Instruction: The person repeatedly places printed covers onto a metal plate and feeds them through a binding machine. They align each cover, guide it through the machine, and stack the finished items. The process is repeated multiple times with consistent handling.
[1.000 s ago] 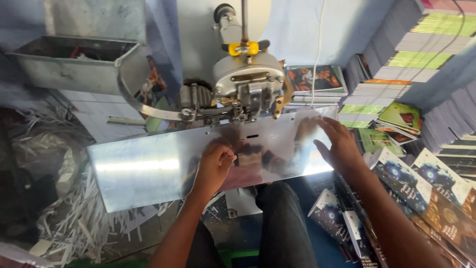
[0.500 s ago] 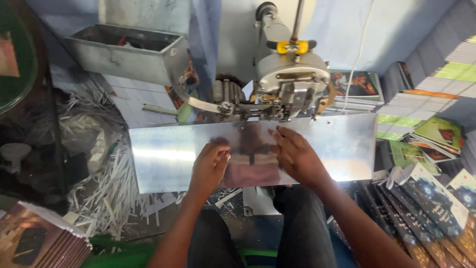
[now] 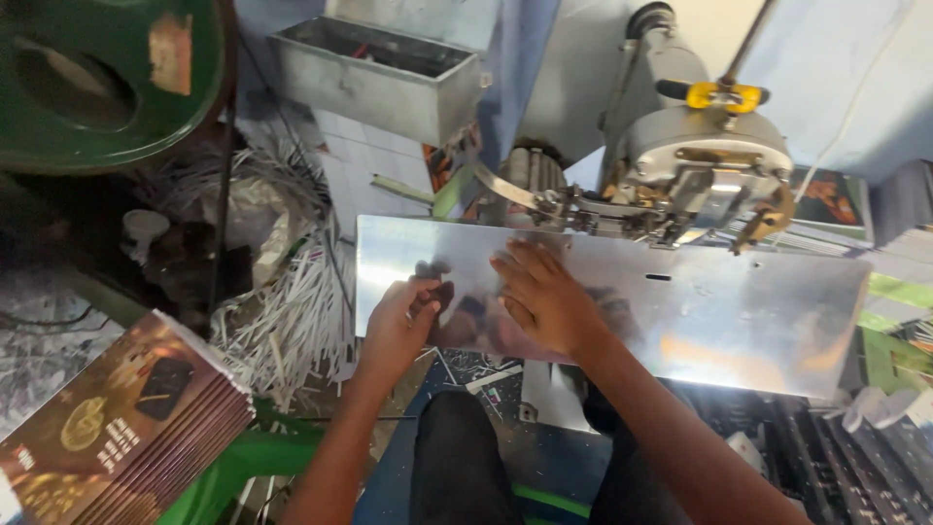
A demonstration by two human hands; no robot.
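Metal plate [image 3: 739, 311] | both hands [image 3: 544, 297] flat near left edge

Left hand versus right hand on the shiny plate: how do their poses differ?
The left hand is curled, fingers bent at the near edge of the metal plate; the right hand lies flat, fingers spread on top. The left hand sits nearer the plate's left end; the right hand reaches further in, towards the machine head. Both are bare, touch the plate, and hold nothing visible.
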